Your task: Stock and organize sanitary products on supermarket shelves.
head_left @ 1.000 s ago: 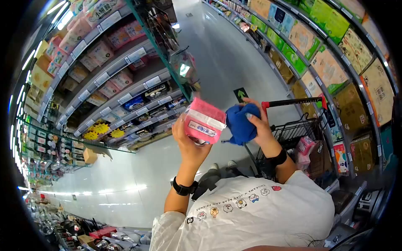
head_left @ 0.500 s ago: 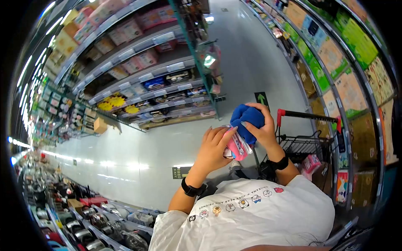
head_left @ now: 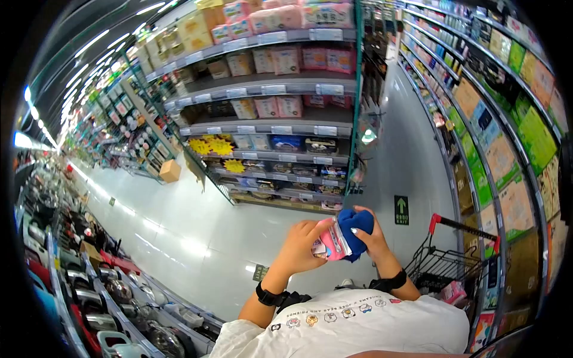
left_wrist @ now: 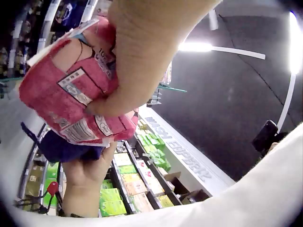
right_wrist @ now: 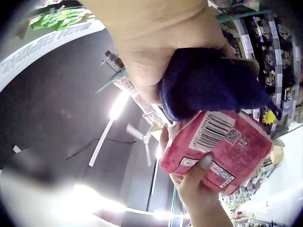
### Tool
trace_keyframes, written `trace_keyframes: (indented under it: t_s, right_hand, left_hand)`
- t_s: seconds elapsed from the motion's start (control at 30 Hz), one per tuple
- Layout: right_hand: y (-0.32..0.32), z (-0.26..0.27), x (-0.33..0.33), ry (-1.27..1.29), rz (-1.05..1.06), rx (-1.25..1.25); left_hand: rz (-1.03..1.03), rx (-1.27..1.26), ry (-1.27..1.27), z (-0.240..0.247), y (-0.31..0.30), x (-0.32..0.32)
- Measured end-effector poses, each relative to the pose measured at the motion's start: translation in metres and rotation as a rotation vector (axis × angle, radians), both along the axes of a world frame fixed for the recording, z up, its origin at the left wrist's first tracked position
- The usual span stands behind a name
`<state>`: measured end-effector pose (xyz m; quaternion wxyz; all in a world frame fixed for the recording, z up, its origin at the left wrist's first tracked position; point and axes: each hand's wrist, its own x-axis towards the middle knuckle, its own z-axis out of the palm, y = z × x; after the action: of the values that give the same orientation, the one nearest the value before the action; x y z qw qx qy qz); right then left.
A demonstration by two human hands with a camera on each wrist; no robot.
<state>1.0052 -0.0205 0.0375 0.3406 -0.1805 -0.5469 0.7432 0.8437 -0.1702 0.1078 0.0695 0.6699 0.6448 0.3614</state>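
— Up in front of the chest, from the head view: holding what?
— Left hand (head_left: 298,246) wrapped round a pink pack (head_left: 332,243), fingers curled on its side. Right hand (head_left: 375,238) bunched round a blue cloth (head_left: 354,227), fingers clenched on it. Pack and cloth pressed together in the air between the two hands.
— And all around?
— White shirt (head_left: 358,325) below, with little pictures on it. Black band (head_left: 267,294) on the left wrist. Red-handled cart (head_left: 450,262) off to the right, something pink inside. Tall shelves (head_left: 280,128) full of boxes across the shiny floor (head_left: 239,232).
— From the left wrist?
— Pink pack (left_wrist: 71,104) very close, with a thick finger (left_wrist: 142,61) pressed across its front, gripping tight. Blue cloth (left_wrist: 71,149) tucked just under the pack, right hand (left_wrist: 87,182) below that.
— From the right wrist?
— Blue cloth (right_wrist: 208,80) squeezed in the right palm, fingers closed over it. Pink pack (right_wrist: 222,142) just under the cloth and touching it, barcode showing. Left fingers (right_wrist: 194,187) hooked round the pack's lower edge.
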Motion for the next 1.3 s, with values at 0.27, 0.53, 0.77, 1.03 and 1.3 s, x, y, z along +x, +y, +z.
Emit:
trace_keyframes:
  t_s: [0.27,0.53,0.77,1.03,1.3]
  right_hand:
    - [-0.023,-0.029,-0.038,-0.085,0.166,-0.646]
    - [-0.034,-0.045,-0.071,-0.018,0.506,-0.523]
    - [-0.047,-0.018,-0.079,0.081,0.565,-0.361]
    - [-0.006,-0.035,-0.057,0.056,0.018,-0.463]
    - [-0.016,0.002,-0.053,0.049,-0.297,-0.096]
  left_hand:
    - [0.04,0.124,-0.293,-0.01,-0.032,-0.028]
    - [-0.04,0.214,-0.791,-0.022,-0.037,-0.037]
    - [-0.185,0.361,-1.092,-0.043,-0.015,-0.037]
    - [0.098,0.202,-0.565,-0.041,-0.019,-0.046]
    - [-0.136,0.077,-0.79,-0.069,-0.008,-0.038]
